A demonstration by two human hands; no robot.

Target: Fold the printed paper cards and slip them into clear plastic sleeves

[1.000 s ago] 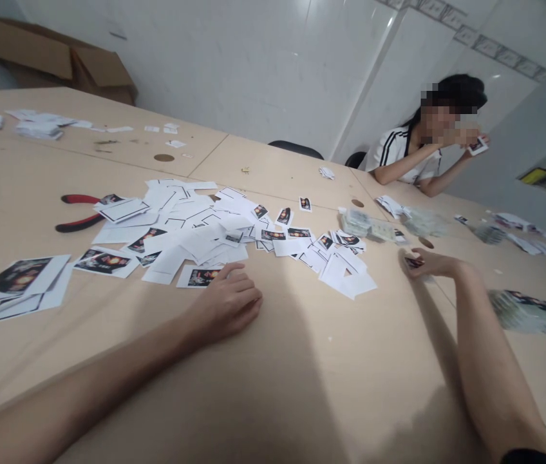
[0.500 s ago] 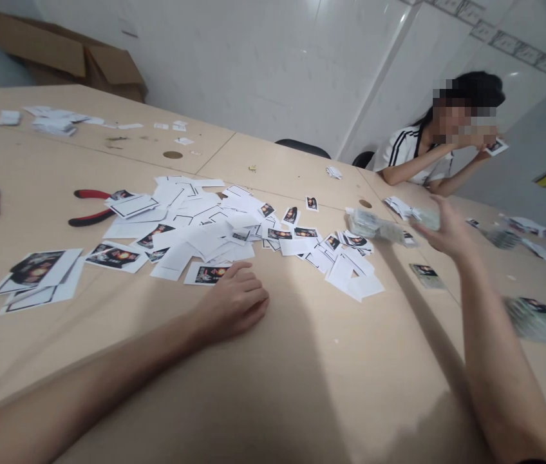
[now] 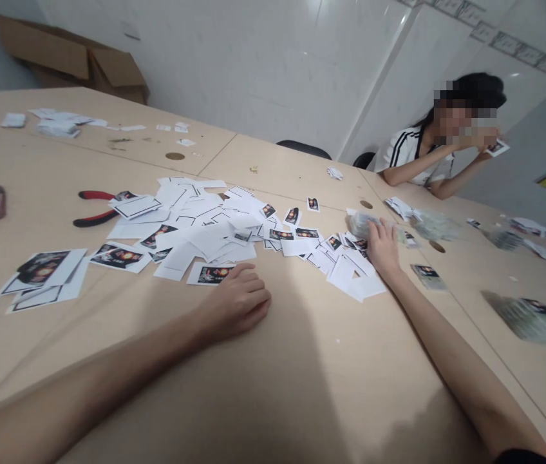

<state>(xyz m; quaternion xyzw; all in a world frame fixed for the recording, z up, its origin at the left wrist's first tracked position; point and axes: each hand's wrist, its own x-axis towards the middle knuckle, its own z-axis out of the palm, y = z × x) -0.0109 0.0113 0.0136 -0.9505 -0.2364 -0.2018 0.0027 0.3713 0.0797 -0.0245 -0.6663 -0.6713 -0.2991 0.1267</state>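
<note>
My left hand [image 3: 243,298] rests on the table with its fingers curled together, beside a printed card [image 3: 205,273] in black, red and yellow. Nothing shows in its grasp. My right hand [image 3: 383,248] lies over the right end of a pile of clear plastic packs [image 3: 358,222], fingers slightly apart and bent down onto it; the fingertips are partly hidden. Just left of this hand lie loose white cards [image 3: 350,276], some with printed faces. Between the hands and beyond them spreads a large heap of white paper cards [image 3: 205,222].
Red-handled pliers [image 3: 94,209] lie left of the heap. More cards [image 3: 44,277] are stacked at the left. Plastic packs [image 3: 538,319] sit at the right. A co-worker [image 3: 413,154] across the table holds a card [image 3: 498,147]. A cardboard box [image 3: 55,51] stands behind the table.
My right hand has moved left and down from the farther packs to the nearer pile of plastic packs. My left hand stays on the table. The view has shifted slightly.
</note>
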